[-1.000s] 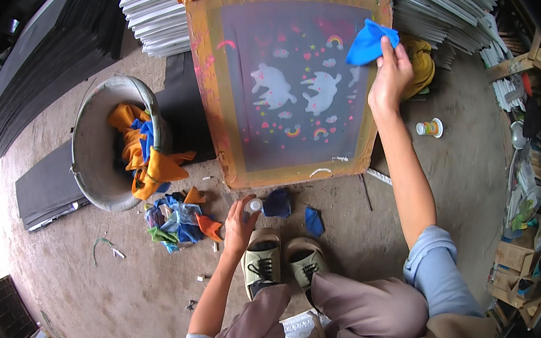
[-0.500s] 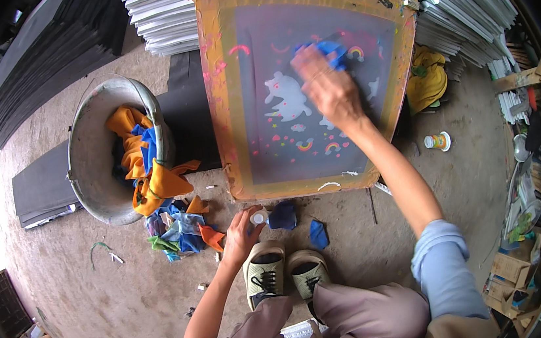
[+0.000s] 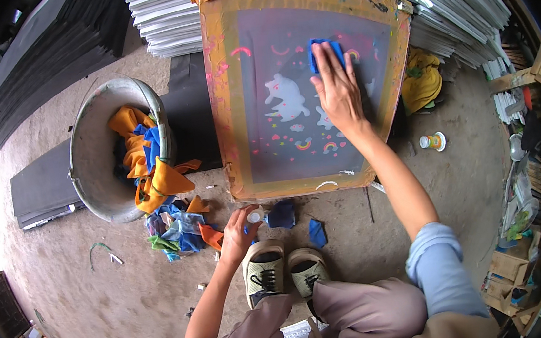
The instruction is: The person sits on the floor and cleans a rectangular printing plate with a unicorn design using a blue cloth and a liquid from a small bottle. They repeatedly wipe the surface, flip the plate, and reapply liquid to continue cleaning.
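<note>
Blue cloth [image 3: 313,60] lies flat on the mesh [image 3: 272,56] beneath the right hand [image 3: 340,99]; a second ago it was pinched up near the frame's right edge, half a second ago it was a blur over the mesh. Suggests the rag has been brought to bear, a wiping stroke in hand.

Right fingers: straight, slightly apart, pressing from above rather than pinching; thumb out to the side. Left hand [image 3: 234,235]: fingers curled round a small white-topped container [image 3: 255,217], little changed. Cannot tell if it rests on the floor.

Surface: grey mesh; white animal shape [image 3: 288,98] lower left of the right fingertips, pink arc [image 3: 240,51] farther left. Orange paint-stained frame [image 3: 226,121] all round.

Room: dark blue scrap [image 3: 282,214] just right of the left fingers; rag heap [image 3: 181,231] left of them; bucket [image 3: 99,137] beyond that, orange cloth [image 3: 163,180] hanging over its rim. Right of the right fingers, yellow cloth [image 3: 421,87]; lower, a cup [image 3: 432,142] on concrete floor [image 3: 125,296]. Black sheets [image 3: 42,67] stacked far left.
</note>
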Available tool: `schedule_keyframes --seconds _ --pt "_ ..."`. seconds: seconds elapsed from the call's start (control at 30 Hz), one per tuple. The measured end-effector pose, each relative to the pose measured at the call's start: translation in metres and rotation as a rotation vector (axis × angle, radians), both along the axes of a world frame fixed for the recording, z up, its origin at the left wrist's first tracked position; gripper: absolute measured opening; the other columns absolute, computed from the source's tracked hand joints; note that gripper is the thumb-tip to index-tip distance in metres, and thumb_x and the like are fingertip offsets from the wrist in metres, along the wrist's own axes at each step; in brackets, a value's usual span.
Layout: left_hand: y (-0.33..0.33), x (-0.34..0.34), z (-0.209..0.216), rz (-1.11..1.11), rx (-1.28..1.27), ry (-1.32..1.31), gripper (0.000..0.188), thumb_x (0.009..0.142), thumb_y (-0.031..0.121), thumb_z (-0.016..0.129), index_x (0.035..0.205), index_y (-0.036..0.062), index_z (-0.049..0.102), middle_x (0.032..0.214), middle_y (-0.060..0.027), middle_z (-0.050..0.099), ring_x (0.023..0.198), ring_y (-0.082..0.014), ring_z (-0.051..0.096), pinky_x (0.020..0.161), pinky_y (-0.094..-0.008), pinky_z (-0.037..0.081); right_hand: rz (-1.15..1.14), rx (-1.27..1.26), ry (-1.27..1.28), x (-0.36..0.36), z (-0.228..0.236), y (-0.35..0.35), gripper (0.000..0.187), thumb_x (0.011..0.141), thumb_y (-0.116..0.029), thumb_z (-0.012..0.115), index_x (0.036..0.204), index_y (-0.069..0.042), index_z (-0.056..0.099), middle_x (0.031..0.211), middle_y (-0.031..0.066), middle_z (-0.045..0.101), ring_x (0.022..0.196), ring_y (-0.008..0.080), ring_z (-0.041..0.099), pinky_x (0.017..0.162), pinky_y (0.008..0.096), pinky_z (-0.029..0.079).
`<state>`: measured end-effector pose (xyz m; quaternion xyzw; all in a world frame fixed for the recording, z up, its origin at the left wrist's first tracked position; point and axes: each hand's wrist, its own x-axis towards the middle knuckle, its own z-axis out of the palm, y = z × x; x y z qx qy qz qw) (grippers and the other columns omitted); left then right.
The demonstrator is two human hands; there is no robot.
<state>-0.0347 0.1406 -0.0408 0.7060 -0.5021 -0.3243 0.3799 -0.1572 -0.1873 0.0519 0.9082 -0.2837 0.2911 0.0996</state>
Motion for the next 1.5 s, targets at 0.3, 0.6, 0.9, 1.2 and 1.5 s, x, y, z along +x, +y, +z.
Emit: schedule_keyframes --seconds 0.3,0.6,0.9,1.2,1.5 --pt "0.0 -0.001 -0.003 0.01 -0.044 -0.026 0.04 0.074 0.005 0.069 0.112 0.0052 0.056 0.106 -0.0144 0.06 0.099 -0.0352 0.057 0.083 -0.041 0.047 0.092 0.041 -0.012 0.006 -0.021 0.019 0.055 0.087 -0.014 0.057 0.138 -0.004 0.039 0.144 0.0141 0.036 0.135 0.0255 0.033 0.111 0.0403 0.027" --pt "0.002 0.003 -0.005 0.005 -0.031 -0.017 0.04 0.073 0.005 0.069 0.111 0.005 0.057 0.106 -0.0145 0.06 0.099 -0.0356 0.057 0.083 -0.0413 0.047 0.282 0.12 -0.025 0.005 -0.005 0.005 0.047 0.088 -0.008 0.054 0.134 -0.003 0.045 0.139 0.013 0.044 0.132 0.0262 0.037 0.11 0.043 0.028" --pt "-0.002 0.0 -0.007 0.002 -0.045 -0.029 0.04 0.073 0.006 0.07 0.11 0.0056 0.057 0.105 -0.0139 0.06 0.099 -0.0351 0.057 0.083 -0.0412 0.048 0.245 -0.013 -0.019 0.013 0.009 -0.03 0.042 0.09 -0.011 0.052 0.132 -0.007 0.049 0.137 0.0102 0.047 0.13 0.0246 0.041 0.11 0.0393 0.029" --pt "-0.003 0.001 -0.005 -0.004 -0.051 -0.01 0.039 0.073 0.005 0.07 0.11 0.0048 0.057 0.105 -0.0149 0.06 0.098 -0.0356 0.057 0.082 -0.0411 0.048 0.072 0.006 -0.179 0.012 0.015 -0.034 0.049 0.088 -0.012 0.054 0.135 -0.007 0.045 0.14 0.0094 0.044 0.133 0.0231 0.037 0.11 0.0431 0.027" --pt "-0.002 0.0 -0.007 0.003 -0.076 -0.039 0.038 0.074 0.006 0.07 0.109 0.0049 0.057 0.103 -0.015 0.06 0.096 -0.0358 0.057 0.081 -0.0414 0.048 0.218 0.016 -0.015 0.005 0.004 -0.016 0.045 0.09 -0.013 0.052 0.134 -0.01 0.047 0.139 0.0082 0.044 0.13 0.021 0.04 0.11 0.0372 0.03"
